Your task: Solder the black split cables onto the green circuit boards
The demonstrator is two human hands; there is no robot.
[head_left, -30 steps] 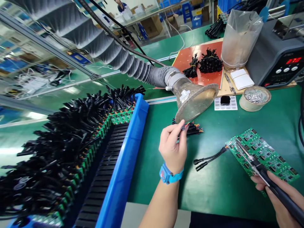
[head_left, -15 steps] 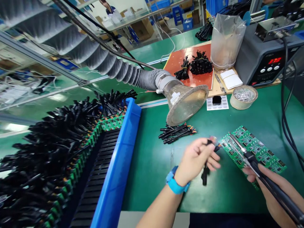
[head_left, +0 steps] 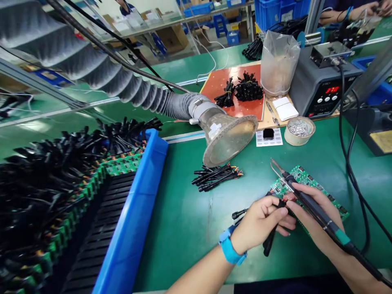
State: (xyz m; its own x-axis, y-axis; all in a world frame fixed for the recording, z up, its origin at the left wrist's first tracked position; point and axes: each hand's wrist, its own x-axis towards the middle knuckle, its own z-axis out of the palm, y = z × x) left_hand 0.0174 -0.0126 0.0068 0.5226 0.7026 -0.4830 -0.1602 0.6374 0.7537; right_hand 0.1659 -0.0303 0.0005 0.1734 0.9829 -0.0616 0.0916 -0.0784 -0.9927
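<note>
Left hand (head_left: 257,222) met right hand (head_left: 315,233) at the lead (head_left: 270,241)!
The left, just across from the pile (head_left: 214,178), pinched it; the right, gripping the iron (head_left: 308,202), had fingertips at the lead's end, beside the board (head_left: 306,177): one-handed carrying had become two-handed handling.

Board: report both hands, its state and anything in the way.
Left hand gripping black cable. Right hand holding iron. Board partly covered by right hand and iron. Funnel apart from both hands.
</note>
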